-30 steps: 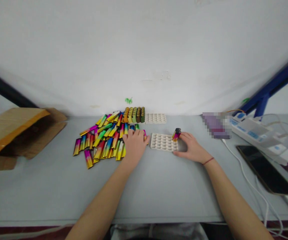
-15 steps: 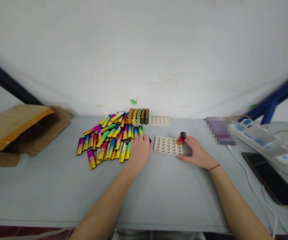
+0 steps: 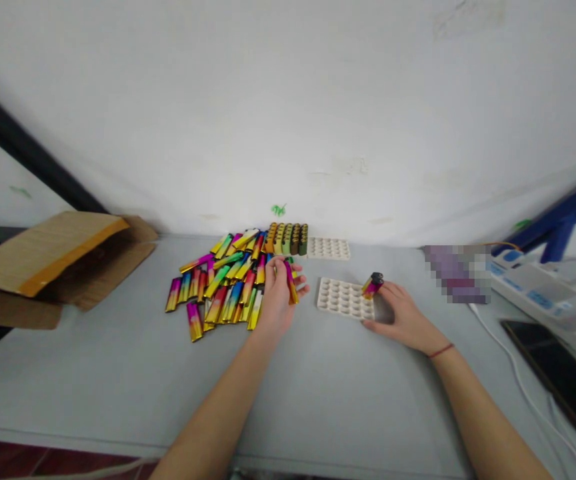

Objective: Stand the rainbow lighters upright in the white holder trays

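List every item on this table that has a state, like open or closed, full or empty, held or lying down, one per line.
left hand: closed around one lighter, lifted off the pile
right hand: holding a lighter at the near tray's corner
lighter pile: loose, lying flat
near tray: pockets empty
far tray: partly filled, a block of lighters standing upright
cardboard box: open, on its side
phone: screen dark

My grey table [image 3: 118, 393] is carrying a heap of bright lighters [image 3: 223, 283], two white trays [image 3: 343, 298], and an open cardboard box [image 3: 58, 267] at my left. A phone [image 3: 553, 370] and power strip [image 3: 538, 287] are lying at my right.
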`<state>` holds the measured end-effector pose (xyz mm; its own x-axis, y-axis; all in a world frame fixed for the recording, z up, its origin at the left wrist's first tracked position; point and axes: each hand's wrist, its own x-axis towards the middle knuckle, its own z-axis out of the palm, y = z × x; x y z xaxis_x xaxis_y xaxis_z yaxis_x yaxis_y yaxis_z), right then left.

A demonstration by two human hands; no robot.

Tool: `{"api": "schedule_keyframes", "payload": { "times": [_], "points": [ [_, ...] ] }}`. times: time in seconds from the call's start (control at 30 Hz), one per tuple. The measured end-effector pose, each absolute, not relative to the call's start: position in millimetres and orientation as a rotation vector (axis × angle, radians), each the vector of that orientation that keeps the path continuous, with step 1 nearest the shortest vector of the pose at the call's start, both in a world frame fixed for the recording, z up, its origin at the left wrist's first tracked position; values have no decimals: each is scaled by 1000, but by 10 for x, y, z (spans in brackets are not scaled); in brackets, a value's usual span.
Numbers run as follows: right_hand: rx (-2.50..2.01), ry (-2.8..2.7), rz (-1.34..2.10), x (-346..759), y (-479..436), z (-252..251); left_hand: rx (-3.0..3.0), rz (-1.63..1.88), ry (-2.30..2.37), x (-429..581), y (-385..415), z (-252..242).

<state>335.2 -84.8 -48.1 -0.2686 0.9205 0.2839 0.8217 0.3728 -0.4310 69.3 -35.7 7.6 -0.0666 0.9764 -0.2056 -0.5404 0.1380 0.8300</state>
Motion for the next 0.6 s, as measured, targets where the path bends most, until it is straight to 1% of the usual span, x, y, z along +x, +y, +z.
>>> {"api": "schedule_keyframes", "payload": {
  "times": [0.23, 0.3, 0.47, 0.6],
  "points": [
    [-1529, -2158, 226, 3308, -846, -502, 397, 1188, 875, 649, -329, 146],
    [-1566, -2167, 179, 3280, -818, -501, 334, 1190, 839, 638, -300, 134],
    [-1626, -2233, 109, 3246, -681, -494, 503, 1288, 875, 608, -260, 58],
    [-1632, -2257, 85, 3230, -599, -517, 577, 1224, 880, 562, -242, 35]
  ]
}}
